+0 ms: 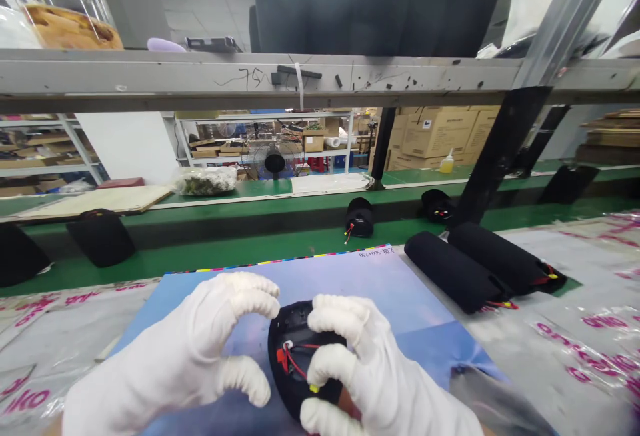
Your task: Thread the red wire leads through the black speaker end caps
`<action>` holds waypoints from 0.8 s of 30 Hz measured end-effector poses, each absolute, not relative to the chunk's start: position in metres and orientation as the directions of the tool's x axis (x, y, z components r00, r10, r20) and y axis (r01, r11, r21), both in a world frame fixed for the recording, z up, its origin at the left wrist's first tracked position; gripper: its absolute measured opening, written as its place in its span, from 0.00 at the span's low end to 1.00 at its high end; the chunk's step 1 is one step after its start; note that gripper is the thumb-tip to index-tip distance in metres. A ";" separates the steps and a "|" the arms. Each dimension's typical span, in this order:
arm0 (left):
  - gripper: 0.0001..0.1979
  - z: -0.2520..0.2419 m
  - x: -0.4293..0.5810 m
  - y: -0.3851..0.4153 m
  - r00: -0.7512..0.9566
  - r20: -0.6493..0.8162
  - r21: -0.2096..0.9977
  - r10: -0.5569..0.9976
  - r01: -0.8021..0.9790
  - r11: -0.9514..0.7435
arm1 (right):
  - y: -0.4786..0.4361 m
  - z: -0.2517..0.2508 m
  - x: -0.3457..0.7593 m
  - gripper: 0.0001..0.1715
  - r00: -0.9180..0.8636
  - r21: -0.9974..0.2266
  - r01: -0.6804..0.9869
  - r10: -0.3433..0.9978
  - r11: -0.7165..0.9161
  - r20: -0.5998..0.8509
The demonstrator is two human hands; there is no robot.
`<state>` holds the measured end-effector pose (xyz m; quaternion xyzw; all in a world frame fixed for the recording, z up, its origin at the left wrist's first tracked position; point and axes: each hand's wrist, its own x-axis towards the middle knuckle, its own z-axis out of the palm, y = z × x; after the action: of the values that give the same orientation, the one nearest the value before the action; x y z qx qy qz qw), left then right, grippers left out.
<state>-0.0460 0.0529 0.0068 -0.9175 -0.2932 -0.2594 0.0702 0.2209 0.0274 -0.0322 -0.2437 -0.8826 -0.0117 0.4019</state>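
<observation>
My left hand (210, 349), in a white glove, is open beside a black fabric-covered cylinder (283, 389). Its thumb and fingers curve apart in a C shape with nothing between them. My right hand (355, 363), also gloved in white, wraps its curled fingers over the cylinder's right side. The cylinder's end faces me and shows a dark recess with red wires (296, 363) and a red connector (281, 358). A small yellow connector (314, 389) shows at my right fingertips; whether they pinch it I cannot tell. Part of the cylinder is hidden behind my right hand.
Under the work lies a blue printed sheet (240, 283). Two similar black cylinders (450, 269) lie to the right. Beyond, a green conveyor belt (280, 236) carries more black pieces (360, 217). A metal shelf beam (200, 76) crosses above; a dark post (500, 156) stands right.
</observation>
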 end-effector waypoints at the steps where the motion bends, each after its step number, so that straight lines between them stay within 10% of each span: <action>1: 0.32 0.003 -0.051 0.051 0.670 0.542 0.050 0.507 0.577 -0.815 | 0.027 -0.037 0.224 0.16 -0.528 -0.179 0.453 0.424 0.874 0.736; 8: 0.23 -0.057 -0.072 0.045 0.321 0.660 0.368 0.679 0.650 -0.665 | 0.021 -0.053 0.234 0.58 -0.352 -0.673 0.312 0.740 0.670 0.573; 13: 0.14 -0.104 -0.068 0.076 0.053 0.771 0.325 0.634 0.824 -0.464 | 0.054 -0.040 0.200 0.68 -0.391 -0.807 0.292 0.834 0.513 0.389; 20: 0.12 -0.146 -0.075 0.117 0.118 0.774 0.229 0.622 0.864 -0.449 | 0.209 -0.025 0.132 0.65 -0.068 -0.814 0.475 0.936 0.334 0.345; 24: 0.09 -0.154 -0.079 0.123 0.160 0.789 0.166 0.593 0.874 -0.457 | 0.268 -0.029 0.110 0.31 -0.020 -0.734 0.618 0.939 0.283 0.344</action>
<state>-0.0785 0.1228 -0.1540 -0.7428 -0.4937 -0.4201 0.1673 0.1096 0.2683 -0.0285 -0.5663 -0.6872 0.1950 0.4112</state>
